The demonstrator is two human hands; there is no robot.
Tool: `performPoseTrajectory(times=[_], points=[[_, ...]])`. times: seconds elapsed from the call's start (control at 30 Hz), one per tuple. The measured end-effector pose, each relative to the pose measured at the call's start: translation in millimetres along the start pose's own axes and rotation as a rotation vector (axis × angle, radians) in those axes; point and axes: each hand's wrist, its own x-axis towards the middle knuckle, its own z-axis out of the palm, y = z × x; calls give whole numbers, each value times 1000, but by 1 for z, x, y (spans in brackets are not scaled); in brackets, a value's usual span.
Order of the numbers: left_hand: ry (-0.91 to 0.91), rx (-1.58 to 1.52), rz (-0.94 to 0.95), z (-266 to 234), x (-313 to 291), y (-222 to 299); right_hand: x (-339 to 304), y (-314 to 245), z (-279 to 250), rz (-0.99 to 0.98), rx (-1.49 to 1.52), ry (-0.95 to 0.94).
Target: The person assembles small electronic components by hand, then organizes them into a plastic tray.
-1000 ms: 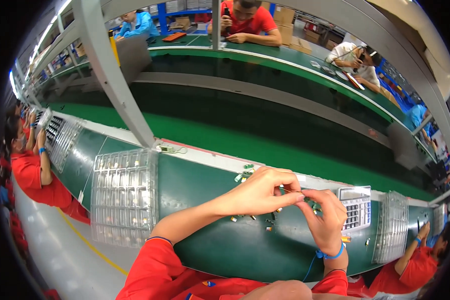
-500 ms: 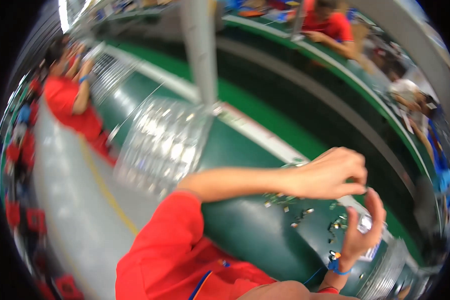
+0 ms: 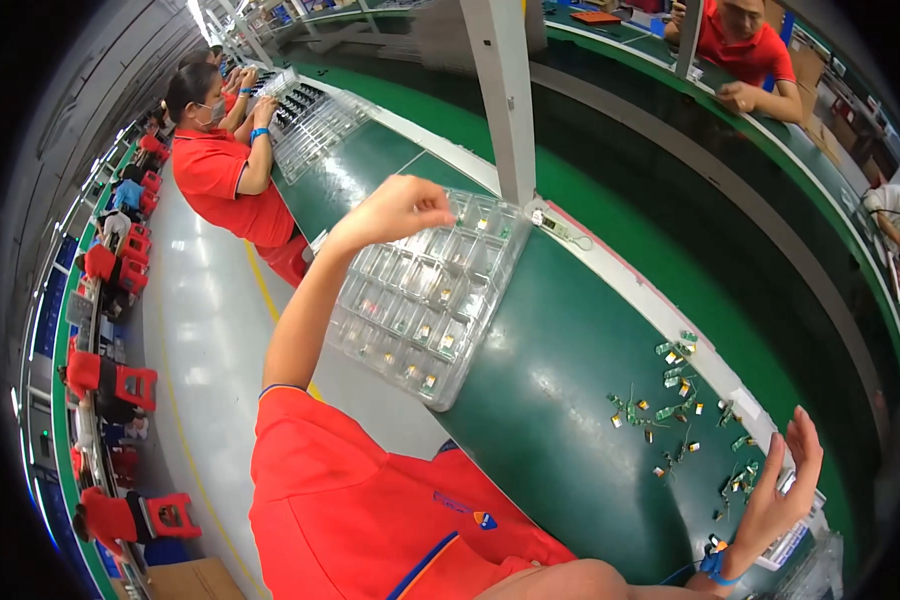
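My left hand, closed with its fingertips together, hangs over the far part of a clear plastic compartment tray. Whatever it may hold is too small or hidden to make out. Several of the tray's pockets contain small pieces with white and gold-coloured parts. At the right, my right hand has its fingers apart and holds nothing I can see. It wears a blue wristband. Beside it, small green circuit boards with short wires and pale tabs lie scattered. A white device is partly hidden behind this hand.
The green bench curves from far left to lower right. A metal post rises at its back edge. Left of me, a co-worker in red works near more clear trays. Another person sits across the dark belt.
My left arm has swung left, from beside my right hand to above the clear tray. The right hand has turned and spread its fingers. The view has shifted too.
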Motion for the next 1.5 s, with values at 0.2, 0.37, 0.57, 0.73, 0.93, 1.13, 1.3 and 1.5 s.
performPoseTrajectory(times=[0.2, 0.37, 0.57, 0.73, 0.93, 1.13, 1.3, 1.5], points=[[-248, 221, 197, 44, 21, -9, -6, -5, 8, -7, -36, -70], [-297, 508, 62, 49, 53, -3, -9, 0, -1, -68, -27, -49], [-62, 310, 243, 66, 53, 67, 6, -9, -2, -191, -63, -21], [-222, 60, 699, 150, 83, 143, 6, -9, -13, -212, -76, 22], [-265, -6, 634, 237, 126, 181, -1, -6, -23, -209, -27, 84], [-294, -14, 615, 250, 135, 184, 3, -6, -28, -310, -6, 116], [-167, -342, 551, 206, 125, 235, 10, 1, -26, -223, 10, 85], [-217, -836, 565, 190, 85, 270, 27, 18, 17, 153, 487, -15]])
